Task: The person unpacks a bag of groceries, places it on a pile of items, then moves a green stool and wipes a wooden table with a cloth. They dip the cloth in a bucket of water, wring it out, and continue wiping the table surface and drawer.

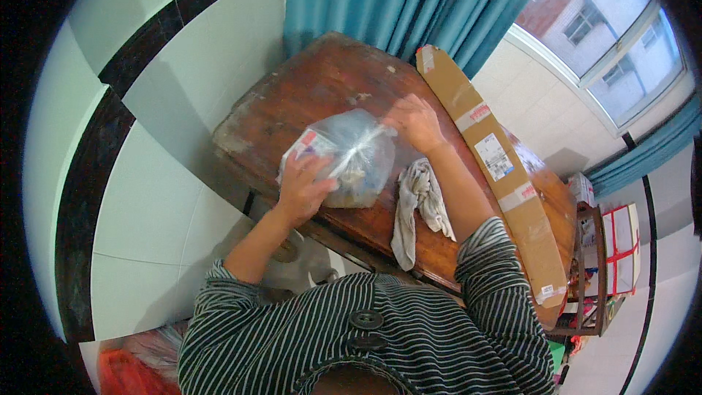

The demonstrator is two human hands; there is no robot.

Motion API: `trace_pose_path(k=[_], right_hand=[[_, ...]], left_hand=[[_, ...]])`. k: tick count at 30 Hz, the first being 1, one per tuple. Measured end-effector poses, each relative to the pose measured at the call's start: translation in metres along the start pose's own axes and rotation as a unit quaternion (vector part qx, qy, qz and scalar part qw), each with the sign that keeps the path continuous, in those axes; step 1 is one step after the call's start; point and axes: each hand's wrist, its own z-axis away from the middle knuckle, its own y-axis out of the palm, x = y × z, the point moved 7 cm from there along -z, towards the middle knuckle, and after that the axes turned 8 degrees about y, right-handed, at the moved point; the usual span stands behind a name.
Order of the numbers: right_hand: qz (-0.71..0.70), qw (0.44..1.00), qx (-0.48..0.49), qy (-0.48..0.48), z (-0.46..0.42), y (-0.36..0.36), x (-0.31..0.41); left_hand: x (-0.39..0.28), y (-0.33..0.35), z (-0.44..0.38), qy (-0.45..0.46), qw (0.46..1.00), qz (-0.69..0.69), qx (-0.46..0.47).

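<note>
A clear plastic bag (364,167) with several things inside stands on the worn dark wooden table (329,79). Its top is gathered into a twisted neck that runs towards the right. My left hand (307,184) lies against the near left side of the bag, fingers spread, over a part with red print. At the upper right my right hand (414,120) has its fingers closed at the end of the bag's neck; motion blur softens both hands. A crumpled grey-white cloth (418,197) lies right of the bag, beside my right forearm.
A long taped cardboard box (491,159) with a label lies along the table's right side. Behind the table hangs a teal curtain (373,5); a tiled wall (219,60) stands at the left. Red and clear plastic bags (131,367) are at the lower left, a wooden rack (589,274) at the right.
</note>
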Motion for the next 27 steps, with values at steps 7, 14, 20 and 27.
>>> trace_pose_path(k=[7,14,20,27], right_hand=[[-0.122,0.959,0.062,0.247,0.047,0.101,-0.049],[-0.431,0.744,0.288,0.422,0.074,0.128,-0.02],[-0.518,0.72,0.262,0.38,0.093,0.158,-0.022],[-0.72,0.536,0.263,0.354,0.124,0.106,0.027]], left_hand=[[0.004,0.001,0.079,-0.184,0.982,0.027,0.037],[0.007,0.044,0.049,-0.251,0.932,-0.097,0.242],[-0.006,0.085,0.04,-0.186,0.938,-0.238,0.171],[-0.069,0.072,0.022,-0.279,0.946,-0.161,0.023]])
